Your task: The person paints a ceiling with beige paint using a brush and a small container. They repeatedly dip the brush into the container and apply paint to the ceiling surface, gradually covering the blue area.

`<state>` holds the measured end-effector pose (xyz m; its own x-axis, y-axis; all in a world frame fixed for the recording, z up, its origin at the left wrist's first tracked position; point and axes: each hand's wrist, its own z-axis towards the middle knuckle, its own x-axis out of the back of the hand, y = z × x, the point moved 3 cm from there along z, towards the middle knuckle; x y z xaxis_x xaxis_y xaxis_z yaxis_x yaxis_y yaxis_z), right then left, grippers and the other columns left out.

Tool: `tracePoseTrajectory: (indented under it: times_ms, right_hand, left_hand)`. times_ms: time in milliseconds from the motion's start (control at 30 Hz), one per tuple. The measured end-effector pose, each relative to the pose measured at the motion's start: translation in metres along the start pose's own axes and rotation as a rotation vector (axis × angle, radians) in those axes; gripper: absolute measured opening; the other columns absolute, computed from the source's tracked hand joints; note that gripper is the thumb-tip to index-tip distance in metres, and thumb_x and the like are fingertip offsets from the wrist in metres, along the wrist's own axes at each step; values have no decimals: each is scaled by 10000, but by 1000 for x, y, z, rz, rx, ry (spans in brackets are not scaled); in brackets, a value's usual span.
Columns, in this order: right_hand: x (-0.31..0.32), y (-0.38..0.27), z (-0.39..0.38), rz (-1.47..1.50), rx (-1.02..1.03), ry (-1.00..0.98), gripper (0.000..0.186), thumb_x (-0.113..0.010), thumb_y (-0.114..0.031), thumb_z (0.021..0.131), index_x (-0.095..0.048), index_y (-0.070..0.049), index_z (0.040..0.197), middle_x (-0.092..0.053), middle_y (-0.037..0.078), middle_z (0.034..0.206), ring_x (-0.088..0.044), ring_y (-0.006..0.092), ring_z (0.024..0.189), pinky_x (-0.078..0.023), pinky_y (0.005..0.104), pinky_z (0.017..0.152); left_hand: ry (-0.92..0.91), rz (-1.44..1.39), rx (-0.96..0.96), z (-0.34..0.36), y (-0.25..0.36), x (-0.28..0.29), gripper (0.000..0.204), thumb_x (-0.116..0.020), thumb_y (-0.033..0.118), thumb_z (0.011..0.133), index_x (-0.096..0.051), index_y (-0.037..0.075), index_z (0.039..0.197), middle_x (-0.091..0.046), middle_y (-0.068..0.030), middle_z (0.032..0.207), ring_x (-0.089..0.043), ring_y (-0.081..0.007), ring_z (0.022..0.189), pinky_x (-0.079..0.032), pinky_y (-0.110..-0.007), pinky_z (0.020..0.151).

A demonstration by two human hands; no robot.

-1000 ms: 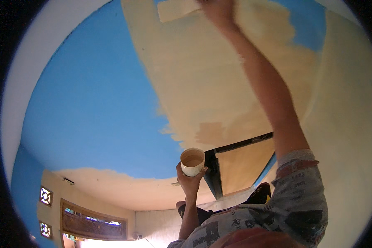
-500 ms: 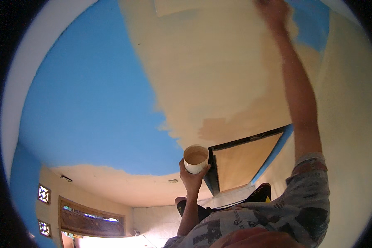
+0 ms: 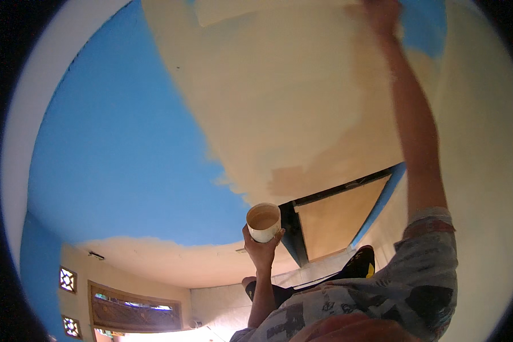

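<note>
The cup [image 3: 264,222] is small, white and round, held upright and open at the top. It contains beige paint nearly to the rim. It sits below the beige-painted ceiling [image 3: 290,114].

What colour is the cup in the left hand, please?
White cup holding tan paint, seen in the head view.

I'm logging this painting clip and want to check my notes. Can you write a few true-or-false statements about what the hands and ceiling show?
1. The left hand holds a white cup of tan paint. True.
2. The right hand hangs at the waist. False: it reaches up to the ceiling.
3. The ceiling is all blue. False: part is blue, part beige.
4. The cup is upright. True.
</note>
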<state>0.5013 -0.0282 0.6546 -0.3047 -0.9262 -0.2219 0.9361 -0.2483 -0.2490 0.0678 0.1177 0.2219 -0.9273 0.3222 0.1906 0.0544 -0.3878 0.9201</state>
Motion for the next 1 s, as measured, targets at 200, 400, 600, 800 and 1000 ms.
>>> tracePoseTrajectory:
  times_ms: [200, 400, 600, 800, 1000]
  right_hand:
    - [119, 149, 37, -752, 37, -53, 509, -615, -544, 842, -704, -73, 672, -672, 70, 627, -627, 225, 527, -483, 353, 535]
    - [0, -37, 10, -102, 111, -66, 406, -642, -249, 866, -495, -4, 578, -525, 83, 510, -538, 208, 485, -415, 396, 481]
    - [-98, -252, -41, 342, 301, -48, 351, -621, -226, 857, -585, 22, 612, -601, 214, 603, -620, 362, 584, -482, 456, 575]
    - [-135, -272, -82, 413, 123, 6, 300, -678, -271, 781, -610, -77, 562, -615, 113, 550, -646, 316, 603, -492, 434, 600]
    - [-93, -173, -66, 360, -88, -193, 359, -687, -197, 859, -546, -29, 574, -539, 45, 521, -492, 152, 488, -401, 328, 482]
  left_hand:
    - [-49, -45, 14, 3, 17, -4, 794, -918, 218, 592, -483, 18, 1224, -659, -158, 1079, -652, -255, 981, -543, -365, 823]
    - [-45, -55, -5, 4, 27, 4, 783, -914, 209, 593, -484, 18, 1219, -657, -157, 1080, -651, -259, 983, -541, -372, 833]
    - [-43, -27, -52, 6, 33, 0, 790, -917, 193, 589, -479, 22, 1223, -652, -152, 1088, -644, -263, 999, -537, -380, 847]
    - [-41, 15, -78, 6, 31, 0, 789, -915, 188, 592, -476, 27, 1227, -649, -155, 1087, -642, -265, 999, -537, -383, 842]
    - [-30, 38, -46, 2, 19, 3, 794, -915, 187, 587, -476, 26, 1228, -650, -161, 1095, -644, -275, 1007, -539, -385, 845]
